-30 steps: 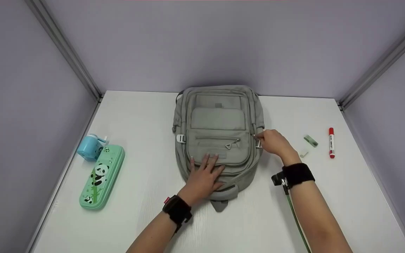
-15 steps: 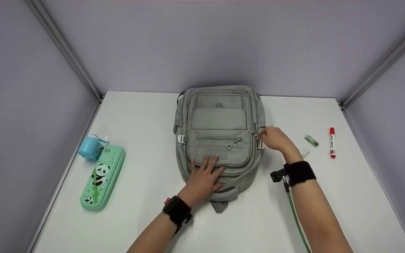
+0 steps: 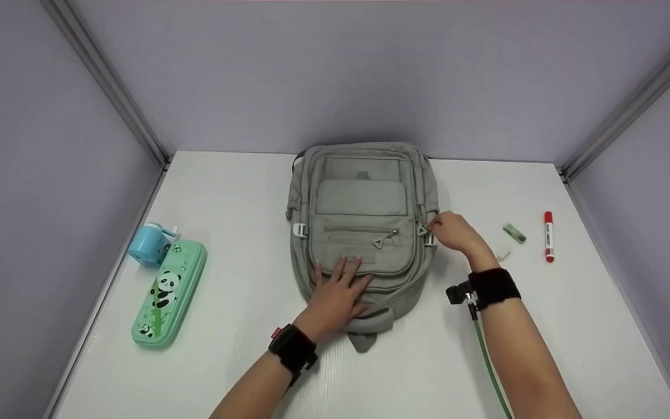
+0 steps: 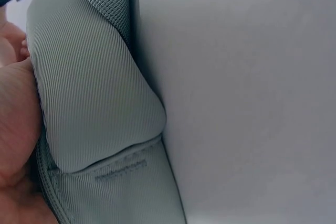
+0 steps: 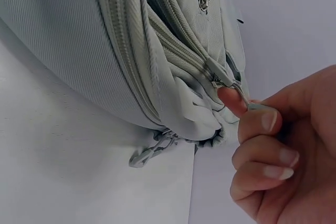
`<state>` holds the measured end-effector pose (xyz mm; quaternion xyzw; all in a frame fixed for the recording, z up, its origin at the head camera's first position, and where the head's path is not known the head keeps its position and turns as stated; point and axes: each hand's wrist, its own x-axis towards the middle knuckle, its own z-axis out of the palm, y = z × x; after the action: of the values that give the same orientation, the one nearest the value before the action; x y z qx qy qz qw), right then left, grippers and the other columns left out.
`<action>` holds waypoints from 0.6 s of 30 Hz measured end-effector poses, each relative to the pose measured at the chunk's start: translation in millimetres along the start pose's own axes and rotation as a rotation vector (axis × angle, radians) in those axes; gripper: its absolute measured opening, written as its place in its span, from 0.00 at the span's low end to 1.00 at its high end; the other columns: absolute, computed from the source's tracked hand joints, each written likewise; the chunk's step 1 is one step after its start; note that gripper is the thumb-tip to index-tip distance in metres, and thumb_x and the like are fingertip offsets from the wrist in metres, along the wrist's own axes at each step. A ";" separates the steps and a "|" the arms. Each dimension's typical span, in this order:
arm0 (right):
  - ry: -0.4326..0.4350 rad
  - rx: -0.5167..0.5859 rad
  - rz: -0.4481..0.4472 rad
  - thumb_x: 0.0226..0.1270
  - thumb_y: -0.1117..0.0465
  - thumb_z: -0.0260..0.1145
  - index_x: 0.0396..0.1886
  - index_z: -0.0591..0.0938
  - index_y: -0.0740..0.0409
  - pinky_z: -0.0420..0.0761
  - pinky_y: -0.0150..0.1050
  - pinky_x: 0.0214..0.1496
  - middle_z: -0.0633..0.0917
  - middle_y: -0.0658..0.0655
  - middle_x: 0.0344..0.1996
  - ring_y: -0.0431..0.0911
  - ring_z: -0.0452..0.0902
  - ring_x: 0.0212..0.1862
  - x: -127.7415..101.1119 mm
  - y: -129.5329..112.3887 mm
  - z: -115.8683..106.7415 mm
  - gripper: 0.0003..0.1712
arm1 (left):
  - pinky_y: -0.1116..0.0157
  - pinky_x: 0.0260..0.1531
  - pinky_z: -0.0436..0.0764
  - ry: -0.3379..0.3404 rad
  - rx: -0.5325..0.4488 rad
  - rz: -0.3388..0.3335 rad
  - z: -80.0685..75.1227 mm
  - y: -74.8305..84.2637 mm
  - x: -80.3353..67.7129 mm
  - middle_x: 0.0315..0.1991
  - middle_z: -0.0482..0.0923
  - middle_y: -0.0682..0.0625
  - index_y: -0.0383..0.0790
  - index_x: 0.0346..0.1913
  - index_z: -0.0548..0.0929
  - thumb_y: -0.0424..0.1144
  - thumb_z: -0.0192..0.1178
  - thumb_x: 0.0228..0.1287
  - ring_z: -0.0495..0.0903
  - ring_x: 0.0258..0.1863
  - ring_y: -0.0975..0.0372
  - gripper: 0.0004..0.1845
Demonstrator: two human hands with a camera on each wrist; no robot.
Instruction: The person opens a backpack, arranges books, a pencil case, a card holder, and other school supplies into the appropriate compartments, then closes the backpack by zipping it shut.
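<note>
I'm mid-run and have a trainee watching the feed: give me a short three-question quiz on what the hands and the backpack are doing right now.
1. True or false: the left hand lies flat with straight fingers on the front of the grey backpack.
2. What does the right hand pinch? A) the red marker B) a zipper pull on the backpack's side C) the green eraser
3. Which two things lie at the table's left edge?

Key
1. True.
2. B: the zipper pull sits between thumb and forefinger.
3. The green panda pencil case and the blue pencil sharpener, side by side.
</note>
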<state>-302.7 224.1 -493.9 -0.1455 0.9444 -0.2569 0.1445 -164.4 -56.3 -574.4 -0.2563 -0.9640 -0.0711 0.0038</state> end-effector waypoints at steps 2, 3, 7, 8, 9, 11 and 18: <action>0.025 -0.019 -0.026 0.70 0.69 0.45 0.54 0.79 0.77 0.75 0.56 0.53 0.79 0.75 0.52 0.64 0.77 0.49 -1.8 -0.8 1.9 0.22 | 0.29 0.60 0.51 0.011 0.002 0.003 -0.2 0.1 0.3 0.77 0.49 0.46 0.56 0.73 0.67 0.64 0.52 0.68 0.48 0.75 0.45 0.34; 0.031 -0.023 -0.035 0.70 0.69 0.45 0.55 0.78 0.76 0.76 0.53 0.49 0.79 0.74 0.52 0.62 0.78 0.43 -3.2 -1.3 2.8 0.22 | 0.29 0.60 0.51 0.016 0.003 0.002 -0.3 0.2 0.3 0.77 0.49 0.46 0.56 0.73 0.67 0.64 0.52 0.68 0.48 0.75 0.45 0.34; 0.036 -0.049 -0.054 0.69 0.71 0.46 0.58 0.78 0.73 0.66 0.41 0.29 0.80 0.74 0.52 0.48 0.62 0.22 -11.2 -3.3 8.8 0.23 | 0.30 0.61 0.51 0.013 0.010 -0.001 -0.1 0.6 -0.2 0.77 0.49 0.46 0.56 0.73 0.66 0.64 0.51 0.69 0.48 0.75 0.46 0.34; 0.032 -0.054 -0.055 0.68 0.72 0.46 0.58 0.78 0.73 0.64 0.39 0.27 0.81 0.74 0.51 0.46 0.58 0.20 -13.5 -3.6 10.3 0.23 | 0.30 0.61 0.51 0.013 0.012 -0.001 0.3 0.7 -0.4 0.77 0.49 0.46 0.56 0.74 0.66 0.64 0.51 0.69 0.48 0.75 0.46 0.34; 0.026 -0.057 -0.053 0.68 0.72 0.46 0.58 0.78 0.73 0.62 0.39 0.26 0.81 0.74 0.50 0.45 0.56 0.19 -15.7 -3.8 11.7 0.23 | 0.30 0.61 0.51 0.011 0.014 -0.002 0.4 0.9 -0.5 0.77 0.49 0.46 0.57 0.74 0.65 0.64 0.50 0.69 0.48 0.75 0.46 0.34; 0.018 -0.066 -0.060 0.67 0.73 0.46 0.56 0.79 0.75 0.62 0.37 0.25 0.81 0.73 0.51 0.44 0.56 0.19 -20.3 -4.6 14.5 0.23 | 0.30 0.61 0.50 0.012 0.019 -0.002 0.4 1.0 -1.0 0.77 0.49 0.47 0.57 0.74 0.64 0.65 0.50 0.69 0.47 0.75 0.46 0.34; -0.059 -0.019 -0.051 0.67 0.73 0.48 0.53 0.80 0.76 0.67 0.38 0.30 0.81 0.70 0.54 0.46 0.64 0.24 -39.0 -8.2 20.2 0.21 | 0.30 0.60 0.52 0.025 0.016 0.003 -0.9 0.9 -0.2 0.77 0.50 0.46 0.57 0.75 0.64 0.65 0.52 0.68 0.49 0.74 0.45 0.35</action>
<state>-258.3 222.0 -498.5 -0.1783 0.9382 -0.2471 0.1643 -163.8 -55.8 -573.4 -0.2566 -0.9640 -0.0666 0.0179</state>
